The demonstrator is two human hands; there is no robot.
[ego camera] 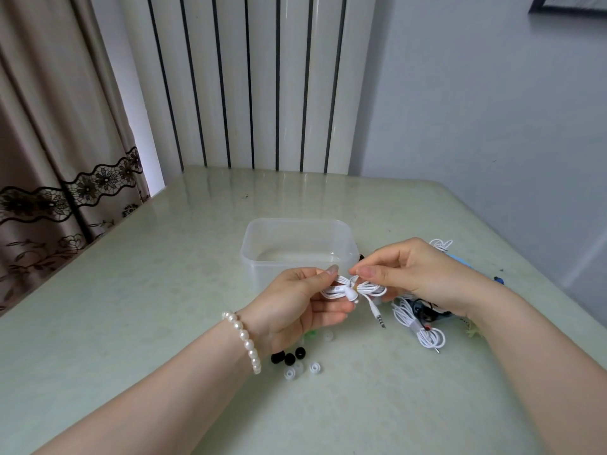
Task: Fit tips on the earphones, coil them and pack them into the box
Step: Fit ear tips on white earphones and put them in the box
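Both hands pinch the white earphone bundle point(353, 288) above the table's middle: left hand point(303, 302) and right hand point(414, 274) at either end. Its long axis runs left-right; the box point(262, 254) sits just beyond.

head cam | worn, looks forward and down | close above both hands' grip point(353, 277) | tabletop point(164, 274) beyond it, wall point(476, 110) farthest | single view

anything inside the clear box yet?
The clear box looks empty; its bare floor shows. The left hand and right hand, holding the white earphone bundle, cover its near wall.
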